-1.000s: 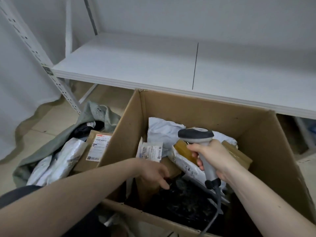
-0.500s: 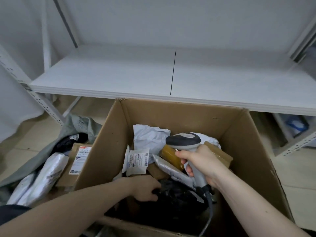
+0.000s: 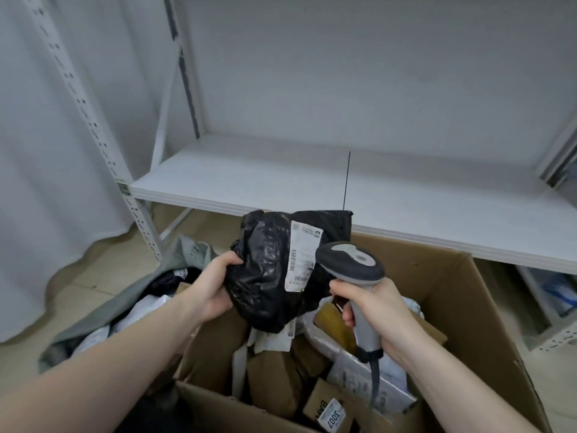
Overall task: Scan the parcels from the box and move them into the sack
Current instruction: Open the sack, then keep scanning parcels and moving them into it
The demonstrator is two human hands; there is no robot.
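White shelf (image 3: 281,176) behind cardboard box (image 3: 487,323). Left hand (image 3: 215,285) has lifted the black parcel (image 3: 268,276) out, now gripped above box; earlier it reached inside. Right hand (image 3: 371,310) still wraps scanner (image 3: 352,267) beside parcel's label; sack (image 3: 131,304) left of box.

Black plastic parcel (image 3: 268,276) crumpled, held upright above cardboard box (image 3: 487,323), white label (image 3: 301,256) facing scanner (image 3: 351,264). Box open, holding brown and white parcels (image 3: 281,379). Grey sack (image 3: 131,304) left of box, partly filled.
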